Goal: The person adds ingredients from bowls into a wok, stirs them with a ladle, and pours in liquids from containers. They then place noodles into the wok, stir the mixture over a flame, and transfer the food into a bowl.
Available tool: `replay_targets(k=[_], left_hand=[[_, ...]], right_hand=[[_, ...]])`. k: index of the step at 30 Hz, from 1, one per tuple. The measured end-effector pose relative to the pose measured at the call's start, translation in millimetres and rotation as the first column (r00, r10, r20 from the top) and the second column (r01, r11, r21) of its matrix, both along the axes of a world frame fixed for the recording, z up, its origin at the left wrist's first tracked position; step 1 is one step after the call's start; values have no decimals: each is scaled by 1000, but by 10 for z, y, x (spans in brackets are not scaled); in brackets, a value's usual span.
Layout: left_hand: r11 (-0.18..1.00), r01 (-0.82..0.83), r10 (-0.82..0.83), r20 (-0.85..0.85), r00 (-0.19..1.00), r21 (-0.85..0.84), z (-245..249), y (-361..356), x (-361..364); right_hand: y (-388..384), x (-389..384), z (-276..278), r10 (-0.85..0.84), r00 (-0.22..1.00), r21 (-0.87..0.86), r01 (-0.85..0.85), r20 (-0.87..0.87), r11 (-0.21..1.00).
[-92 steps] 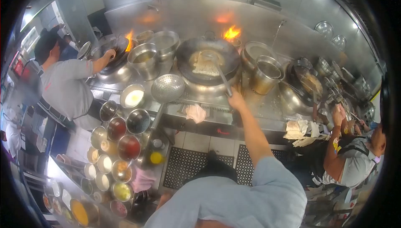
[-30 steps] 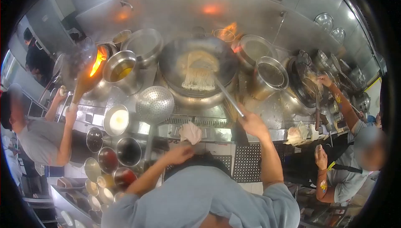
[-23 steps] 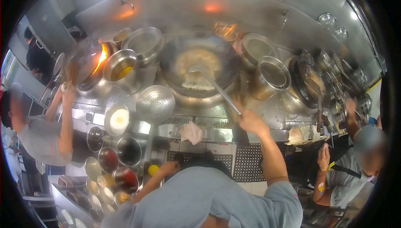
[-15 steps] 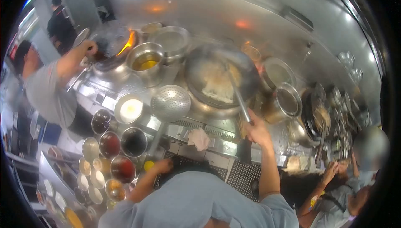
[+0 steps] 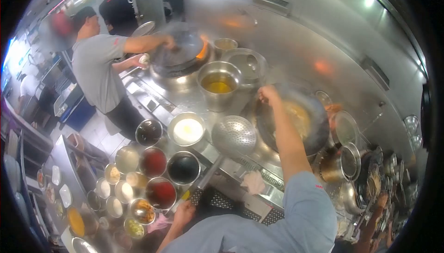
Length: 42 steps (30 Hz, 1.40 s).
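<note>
Long steel cooking counter (image 5: 185,100). Hands well apart: right hand (image 5: 268,94) at rim of big round black wok (image 5: 317,135), grip impossible to tell; left hand (image 5: 184,211) low beside steel sauce bowls (image 5: 160,192), likewise unclear. Pale yellow noodles (image 5: 296,115) in wok, probably mid-frying, not yet served.

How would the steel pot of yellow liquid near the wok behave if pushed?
The steel pot holds yellow liquid, so it is probably heavy and may slosh. Its wide body on the steel counter suggests sliding rather than tipping.
</note>
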State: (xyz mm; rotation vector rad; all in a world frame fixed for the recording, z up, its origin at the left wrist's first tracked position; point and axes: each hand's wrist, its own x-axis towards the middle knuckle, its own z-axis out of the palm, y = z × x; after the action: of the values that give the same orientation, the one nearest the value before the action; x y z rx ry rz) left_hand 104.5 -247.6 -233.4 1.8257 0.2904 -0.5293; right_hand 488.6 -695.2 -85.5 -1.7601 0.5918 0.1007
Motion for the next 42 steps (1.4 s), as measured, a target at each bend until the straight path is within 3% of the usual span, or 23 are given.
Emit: replay_targets(k=[1, 2, 4, 8, 10, 12, 14, 16, 18, 20, 21, 23, 24, 25, 26, 27, 29, 31, 33, 36, 37, 40, 42], left_hand=[[999, -45, 45, 18, 999, -6, 70, 48, -7], [996, -83, 83, 34, 996, -14, 209, 69, 1], [995, -98, 99, 58, 993, -10, 341, 61, 122], [990, 68, -93, 216, 972, 121, 408, -30, 696], [977, 146, -128, 119, 985, -155, 520, -251, 1097], [952, 174, -138, 156, 978, -250, 605, -608, 1511], [886, 128, -145, -3, 989, -446, 821, -1042, 1899], [802, 182, -240, -29, 970, -569, 846, -1534, 2292], [613, 26, -331, -227, 916, -790, 1072, -2054, 2469], [544, -31, -379, -279, 882, -839, 1427, -2336, 2351], [510, -64, -403, -304, 863, -858, 1525, -2403, 2298], [645, 34, -340, -247, 907, -763, 1219, -2447, 2245], [709, 78, -313, -214, 925, -700, 1030, -2428, 2190], [660, 45, -299, -208, 931, -750, 1056, -2324, 2064], [694, 38, -294, -235, 927, -719, 1083, -2215, 1973], [728, 28, -287, -267, 920, -685, 1100, -2095, 1869], [771, 43, -305, -310, 901, -635, 1131, -1885, 1689], [791, 89, -353, -333, 875, -605, 1198, -1715, 1538], [820, 109, -339, -322, 884, -562, 1454, -1646, 1355], [828, 196, -381, -272, 884, -525, 1516, -1534, 1280], [826, 234, -404, -249, 880, -513, 1524, -1512, 1258], [852, 299, -433, -255, 864, -430, 1619, -1520, 1195], [860, 324, -435, -234, 869, -394, 1602, -1561, 1178]], right_hand=[[-62, 105, -116, -48, 998, 308, 31, 47, 951], [-62, 132, -149, -106, 993, 611, 55, 48, 790], [-130, 103, -156, -230, 973, 970, 69, -14, 232], [-26, -287, 36, -194, 980, 980, -9, 49, 201], [131, -603, 176, -206, 976, 972, -18, 68, 236], [231, -900, 243, -183, 981, 979, -32, 70, 200], [400, -1267, 341, -228, 973, 990, -8, 40, 138], [599, -1618, 387, -275, 961, 996, 40, -15, 84], [781, -1951, 401, -324, 941, 992, 115, -95, 44], [977, -2325, 362, -366, 931, 977, 68, 11, 202], [1080, -2480, 383, -350, 937, 972, 87, -4, 220], [1121, -2804, 263, -224, 975, 956, 75, -10, 285], [1093, -2908, 88, -173, 985, 889, 76, 3, 451], [1049, -2966, -152, -118, 993, 796, 66, 7, 602], [998, -3006, -422, -65, 998, 682, 50, -4, 730], [870, -2980, -712, 0, 995, 499, -50, 101, 865], [731, -2740, -1225, -112, 983, 212, 80, 143, 974], [569, -2417, -1901, -210, 961, 263, 159, 179, 952], [431, -2141, -2399, -209, 974, 89, 201, 90, 976], [449, -2035, -2293, -71, 991, -51, 66, -110, 997], [440, -1969, -2543, -109, 993, 47, 111, -45, 993], [466, -2007, -2479, -63, 997, -51, 61, -43, 997], [532, -2119, -2017, -5, 981, -174, -29, -195, 984]])
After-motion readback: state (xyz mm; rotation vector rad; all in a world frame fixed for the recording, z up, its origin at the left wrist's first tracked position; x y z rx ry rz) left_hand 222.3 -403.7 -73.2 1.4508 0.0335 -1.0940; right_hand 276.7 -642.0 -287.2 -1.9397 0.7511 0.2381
